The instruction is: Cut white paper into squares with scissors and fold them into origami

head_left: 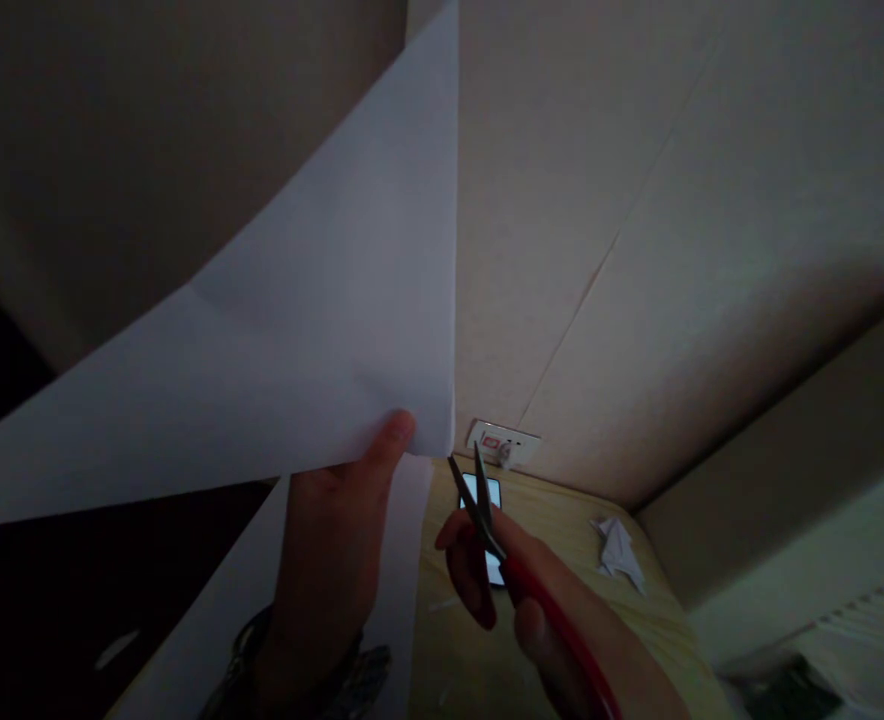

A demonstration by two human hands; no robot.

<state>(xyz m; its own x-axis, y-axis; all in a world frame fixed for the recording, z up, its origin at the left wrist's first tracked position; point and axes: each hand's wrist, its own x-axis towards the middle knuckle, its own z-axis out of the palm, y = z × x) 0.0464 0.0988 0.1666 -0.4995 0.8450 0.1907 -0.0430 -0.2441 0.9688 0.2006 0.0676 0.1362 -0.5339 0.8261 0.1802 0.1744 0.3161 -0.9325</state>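
A large folded sheet of white paper (322, 300) fills the left and middle of the view, raised above the table. My left hand (344, 530) grips it near its lower right corner, thumb on the near face and the fingers hidden behind. In my right hand (554, 590) is a pair of scissors (491, 535) with red handles. Their blades are parted and point upward, with the tips close to the paper's lower right corner. Whether a blade touches the paper I cannot tell. Another white sheet (401, 580) lies below my left hand.
A phone with a lit screen (494, 572) lies on the wooden table (569, 530) behind the scissors. At the table's right is a crumpled piece of paper (619, 552). A socket plate (528, 447) with a plug sits on the wall behind.
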